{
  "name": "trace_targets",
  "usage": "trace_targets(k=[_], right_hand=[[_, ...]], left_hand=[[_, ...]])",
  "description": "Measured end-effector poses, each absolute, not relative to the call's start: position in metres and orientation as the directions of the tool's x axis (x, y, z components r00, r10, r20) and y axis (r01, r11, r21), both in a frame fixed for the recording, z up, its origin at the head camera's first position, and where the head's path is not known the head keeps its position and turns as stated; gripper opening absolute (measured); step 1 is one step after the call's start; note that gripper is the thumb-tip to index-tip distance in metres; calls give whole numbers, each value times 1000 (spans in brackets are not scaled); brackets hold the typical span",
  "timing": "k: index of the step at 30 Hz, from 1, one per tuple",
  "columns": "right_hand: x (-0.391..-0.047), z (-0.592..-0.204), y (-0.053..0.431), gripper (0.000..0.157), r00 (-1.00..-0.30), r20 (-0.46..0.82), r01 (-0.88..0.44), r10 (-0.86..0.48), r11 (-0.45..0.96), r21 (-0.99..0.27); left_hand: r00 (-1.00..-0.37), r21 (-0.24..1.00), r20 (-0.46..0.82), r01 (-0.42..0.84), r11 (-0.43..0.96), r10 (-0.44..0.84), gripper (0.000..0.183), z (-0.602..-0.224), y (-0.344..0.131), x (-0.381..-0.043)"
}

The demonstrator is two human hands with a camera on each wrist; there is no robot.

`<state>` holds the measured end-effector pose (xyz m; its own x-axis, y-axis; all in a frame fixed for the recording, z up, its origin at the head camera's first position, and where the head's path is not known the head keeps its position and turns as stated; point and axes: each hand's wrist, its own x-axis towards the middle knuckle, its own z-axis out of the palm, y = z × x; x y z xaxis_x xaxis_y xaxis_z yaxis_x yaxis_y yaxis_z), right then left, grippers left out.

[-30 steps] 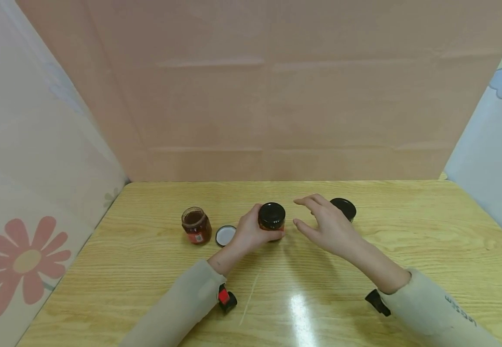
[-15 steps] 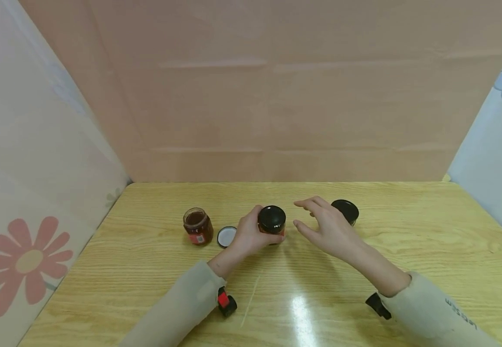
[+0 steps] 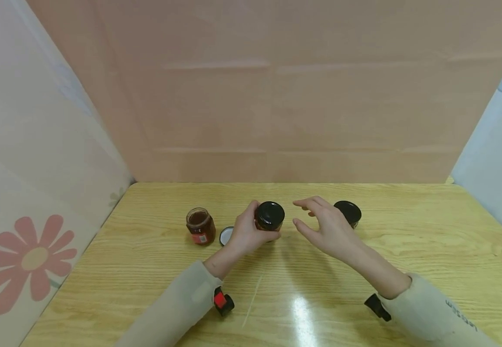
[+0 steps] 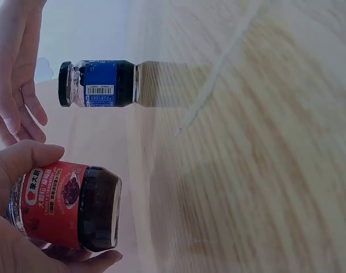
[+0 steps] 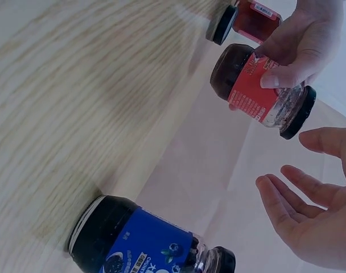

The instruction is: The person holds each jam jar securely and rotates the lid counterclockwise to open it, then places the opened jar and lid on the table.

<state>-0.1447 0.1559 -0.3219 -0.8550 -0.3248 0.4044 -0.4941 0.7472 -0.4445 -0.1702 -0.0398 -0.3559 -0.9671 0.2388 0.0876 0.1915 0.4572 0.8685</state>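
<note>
My left hand (image 3: 245, 234) grips a jam jar (image 4: 56, 205) with a red strawberry label, its thumb and fingers wrapped round the body. The black lid (image 3: 270, 215) is on this jar, which is held above the tabletop in the right wrist view. Just right of that lid, my right hand (image 3: 332, 229) hovers with fingers spread and holds nothing. Behind the right hand stands a blue-labelled blueberry jam jar (image 4: 101, 83) with a black lid. To the left are a lidless jam jar (image 3: 200, 227) and a loose lid (image 3: 225, 235), white underside up, partly hidden by the left hand.
The wooden table (image 3: 146, 284) runs back to a brown paper-like backdrop (image 3: 272, 111). Patterned side panels rise at left (image 3: 38, 168) and right (image 3: 494, 159). A pale streak (image 3: 252, 301) marks the tabletop between the forearms.
The left hand and its jar have shifted slightly left, covering more of the loose lid. The right hand stays nearly still. The head view has turned a little left.
</note>
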Motion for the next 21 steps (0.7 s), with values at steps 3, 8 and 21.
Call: trace_targets(k=[3,8,21], right_hand=[[-145,-322,156,36,-859,394,-490,-326,748,-448],[-145,-322,154,36,-856,390,-504,-341,718,-479],[-142,-318,147,49,-904,271,-426,-330,646,-634]], left_hand=[[-966,865,94,199,461,240,47,-355,-40,-169],[-965,872,98,201,446,242,47,-354,-41,-168],[-965,841,109,217,496,238,44,-349,-42,-162]])
